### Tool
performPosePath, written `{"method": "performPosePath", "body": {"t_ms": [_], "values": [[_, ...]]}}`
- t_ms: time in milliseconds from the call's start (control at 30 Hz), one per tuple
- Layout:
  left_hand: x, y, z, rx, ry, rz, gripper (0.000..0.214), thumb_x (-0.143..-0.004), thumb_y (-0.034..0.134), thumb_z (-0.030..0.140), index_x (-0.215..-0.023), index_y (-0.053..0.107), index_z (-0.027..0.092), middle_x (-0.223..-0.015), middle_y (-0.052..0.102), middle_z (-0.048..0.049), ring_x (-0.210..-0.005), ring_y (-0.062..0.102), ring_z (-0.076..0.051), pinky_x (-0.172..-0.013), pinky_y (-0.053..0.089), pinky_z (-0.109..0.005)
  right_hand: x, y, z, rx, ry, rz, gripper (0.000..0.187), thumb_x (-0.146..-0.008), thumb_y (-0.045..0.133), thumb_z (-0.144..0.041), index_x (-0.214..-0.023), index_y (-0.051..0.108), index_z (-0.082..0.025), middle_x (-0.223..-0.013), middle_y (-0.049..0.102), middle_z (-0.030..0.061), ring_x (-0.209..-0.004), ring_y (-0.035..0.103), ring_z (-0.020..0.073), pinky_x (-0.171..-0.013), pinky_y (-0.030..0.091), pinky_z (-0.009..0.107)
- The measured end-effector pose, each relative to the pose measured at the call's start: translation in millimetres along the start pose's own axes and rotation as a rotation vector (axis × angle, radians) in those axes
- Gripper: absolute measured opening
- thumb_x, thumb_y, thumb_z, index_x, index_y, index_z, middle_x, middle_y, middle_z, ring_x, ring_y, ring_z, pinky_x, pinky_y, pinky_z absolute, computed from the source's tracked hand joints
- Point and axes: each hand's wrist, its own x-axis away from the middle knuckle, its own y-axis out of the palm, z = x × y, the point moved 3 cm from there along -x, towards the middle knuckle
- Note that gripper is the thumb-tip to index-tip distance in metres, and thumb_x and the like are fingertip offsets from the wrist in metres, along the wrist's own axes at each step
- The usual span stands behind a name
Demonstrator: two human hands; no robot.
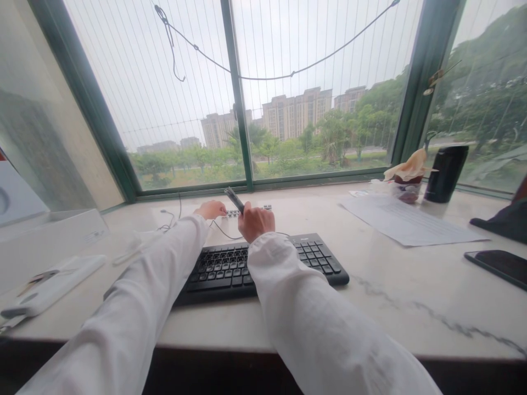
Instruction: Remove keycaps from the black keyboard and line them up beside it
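Observation:
A black keyboard (222, 269) lies on the white sill counter, partly covered by my right sleeve. Several keys at its upper left look different from the rest, as if their caps are off. Behind it, a row of small dark pieces like keycaps (233, 213) runs along the counter. My left hand (211, 209) rests at the left end of that row, fingers drawn together; what they hold, if anything, is too small to make out. Above the keyboard's back edge, my right hand (257, 220) grips a narrow dark tool (234, 198), tilted up and to the left.
A thin cable (224, 232) runs behind the keyboard. To the right are a paper sheet (405, 219), a cup with tissue (407, 184), a black tumbler (447, 174) and a phone (500, 266). A white box (53, 241) and a white power strip (61, 285) stand left. Windows close the back.

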Motion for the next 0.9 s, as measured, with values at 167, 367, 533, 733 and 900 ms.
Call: {"method": "performPosePath", "body": {"t_ms": [167,367,533,733,900], "values": [[-1.2,1.7,0.2,-0.002,0.005,-0.016,0.027,-0.075,0.063,0.042,-0.098,0.072,0.032,-0.098,0.072,-0.0001,-0.073,0.065,-0.014,-0.074,0.046,-0.023,0.5,0.8,0.1,0.008,0.009,-0.018,0.023,-0.093,0.037,-0.029,-0.099,0.055,-0.016,-0.082,0.069,0.0123,-0.078,0.067,0.0257,-0.067,0.045,0.034],[-4.5,-0.6,2.6,-0.032,0.030,0.026,0.029,-0.069,0.070,0.044,-0.095,0.072,0.032,-0.105,0.071,0.0007,-0.096,0.062,-0.019,-0.081,0.044,-0.023,0.4,0.5,0.5,-0.012,0.021,-0.026,0.025,-0.093,0.037,-0.030,-0.101,0.055,-0.015,-0.084,0.069,0.0141,-0.082,0.067,0.0264,-0.071,0.045,0.035],[-4.4,-4.1,11.2,-0.034,0.049,0.079,0.024,-0.074,0.066,0.043,-0.093,0.073,0.031,-0.112,0.068,-0.0009,-0.103,0.059,-0.020,-0.087,0.043,-0.025,-0.3,0.5,1.1,-0.012,0.019,-0.023,0.023,-0.093,0.038,-0.029,-0.098,0.055,-0.016,-0.082,0.069,0.0127,-0.078,0.067,0.0258,-0.068,0.045,0.034],[-2.3,-6.3,20.2,-0.023,0.054,0.073,0.021,-0.074,0.068,0.040,-0.092,0.073,0.031,-0.112,0.068,-0.0006,-0.102,0.060,-0.021,-0.088,0.043,-0.027,-0.4,0.9,2.0,-0.010,0.026,-0.028,0.021,-0.092,0.040,-0.029,-0.098,0.055,-0.016,-0.082,0.069,0.0125,-0.079,0.067,0.0256,-0.069,0.045,0.034],[-2.5,-7.5,20.5,-0.016,0.062,0.068,0.024,-0.073,0.069,0.041,-0.093,0.073,0.030,-0.113,0.067,-0.0012,-0.103,0.060,-0.022,-0.090,0.043,-0.028,-0.3,1.0,2.2,-0.006,0.018,-0.036,0.020,-0.091,0.040,-0.027,-0.097,0.055,-0.016,-0.082,0.069,0.0128,-0.079,0.067,0.0257,-0.068,0.045,0.034]]}}
